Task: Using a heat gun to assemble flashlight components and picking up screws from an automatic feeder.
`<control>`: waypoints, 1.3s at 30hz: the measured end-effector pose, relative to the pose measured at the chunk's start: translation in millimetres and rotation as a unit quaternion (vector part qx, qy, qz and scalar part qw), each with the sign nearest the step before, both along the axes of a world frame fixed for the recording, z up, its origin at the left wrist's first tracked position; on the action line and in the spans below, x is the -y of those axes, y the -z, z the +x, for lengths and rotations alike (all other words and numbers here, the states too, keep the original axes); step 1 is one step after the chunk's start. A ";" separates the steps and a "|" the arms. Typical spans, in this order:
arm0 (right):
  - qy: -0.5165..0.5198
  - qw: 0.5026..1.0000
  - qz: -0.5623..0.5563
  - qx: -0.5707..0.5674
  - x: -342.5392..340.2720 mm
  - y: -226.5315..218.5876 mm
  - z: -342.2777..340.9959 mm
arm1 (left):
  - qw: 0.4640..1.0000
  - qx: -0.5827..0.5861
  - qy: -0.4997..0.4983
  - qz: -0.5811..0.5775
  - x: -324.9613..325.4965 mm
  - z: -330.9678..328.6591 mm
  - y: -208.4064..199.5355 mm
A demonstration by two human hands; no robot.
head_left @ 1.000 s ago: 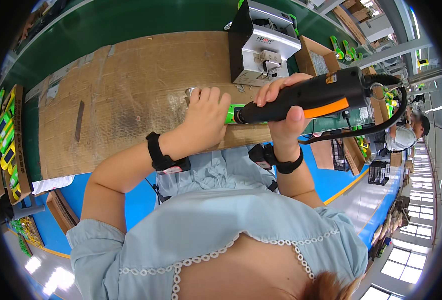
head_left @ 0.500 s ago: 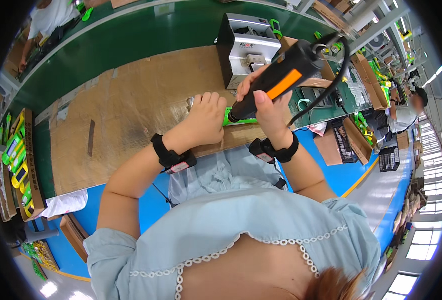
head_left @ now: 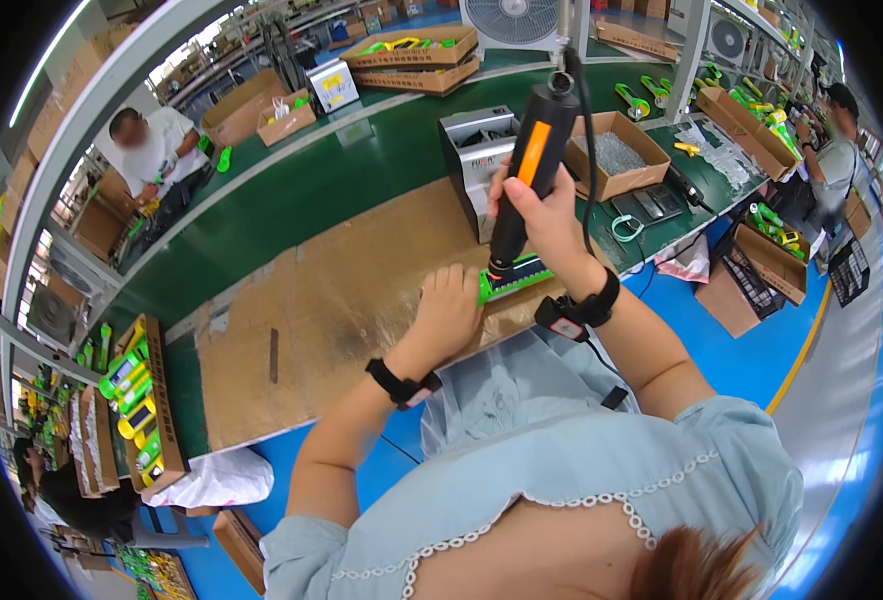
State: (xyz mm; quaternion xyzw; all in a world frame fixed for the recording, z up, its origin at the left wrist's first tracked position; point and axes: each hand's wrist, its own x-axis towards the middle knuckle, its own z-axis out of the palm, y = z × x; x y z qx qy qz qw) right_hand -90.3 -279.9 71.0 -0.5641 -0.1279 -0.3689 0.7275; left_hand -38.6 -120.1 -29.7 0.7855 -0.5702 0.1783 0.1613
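My right hand (head_left: pixel 547 215) is wrapped around a black electric screwdriver (head_left: pixel 534 160) with an orange stripe. The screwdriver stands almost upright, its cable rising from the top. Its tip meets a long, narrow green device (head_left: pixel 518 281) with a dark strip along its top, lying near the front edge of the cardboard. My left hand (head_left: pixel 448 312), fingers bent and close together, holds the left end of this device down. The palm hides that end. Black straps with small boxes sit on both my wrists.
A silver box-shaped machine (head_left: pixel 480 160) stands behind the device. To the right are a carton of small clear parts (head_left: pixel 617 155) and a dark flat instrument (head_left: pixel 648 204). A carton of green and yellow devices (head_left: pixel 167 430) sits at the left. Two other people work nearby.
My view has tilted up and shifted left, showing more of the far benches. The screwdriver has swung from a strong slant to nearly upright. Both hands keep their holds.
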 end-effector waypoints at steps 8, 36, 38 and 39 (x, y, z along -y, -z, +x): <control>0.016 0.999 -0.038 -0.018 57.5 -28.1 -49.4 | 0.994 -0.046 -0.035 0.088 -58.7 -12.8 -16.3; 0.084 0.991 0.005 -0.106 92.4 56.4 -48.5 | 0.792 -0.583 -0.090 -0.156 -71.9 62.8 -60.5; 0.082 0.991 0.006 -0.102 92.2 55.3 -47.3 | 0.791 -0.582 -0.073 -0.173 -68.1 62.5 -62.1; 0.085 0.991 0.013 -0.101 91.9 55.2 -46.8 | 0.792 -0.582 -0.064 -0.175 -65.5 61.4 -64.9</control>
